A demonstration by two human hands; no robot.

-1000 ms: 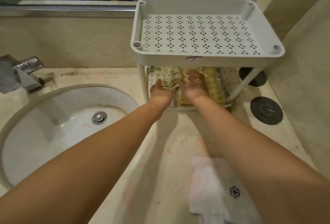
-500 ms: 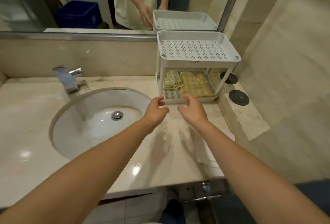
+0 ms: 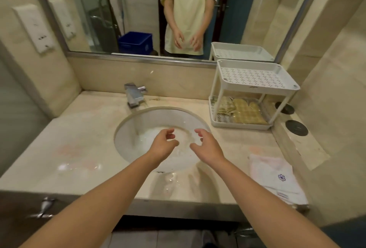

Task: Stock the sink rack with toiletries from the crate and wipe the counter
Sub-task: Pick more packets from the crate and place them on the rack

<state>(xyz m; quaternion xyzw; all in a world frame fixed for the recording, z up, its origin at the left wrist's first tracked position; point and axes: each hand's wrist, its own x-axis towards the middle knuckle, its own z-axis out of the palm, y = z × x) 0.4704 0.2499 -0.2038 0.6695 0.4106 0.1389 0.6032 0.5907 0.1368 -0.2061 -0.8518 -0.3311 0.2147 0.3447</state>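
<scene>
A white two-tier sink rack (image 3: 255, 89) stands on the marble counter (image 3: 83, 144) at the back right. Its top shelf is bare; the lower shelf holds beige and yellow toiletry packets (image 3: 240, 110). My left hand (image 3: 163, 144) and my right hand (image 3: 208, 146) hover over the basin, fingers loosely curled and holding nothing, well left and in front of the rack. A folded white cloth (image 3: 275, 176) with a blue flower mark lies at the counter's front right. A blue crate (image 3: 135, 43) shows only as a reflection in the mirror.
The oval sink basin (image 3: 138, 142) sits mid-counter below a chrome faucet (image 3: 134, 94). Two black round caps (image 3: 296, 127) lie on the ledge right of the rack. Walls close in on both sides, and the mirror (image 3: 138, 10) spans the back.
Both hands have drawn back from the rack's lower shelf to above the basin, leaving the packets there. The view has pulled back and up.
</scene>
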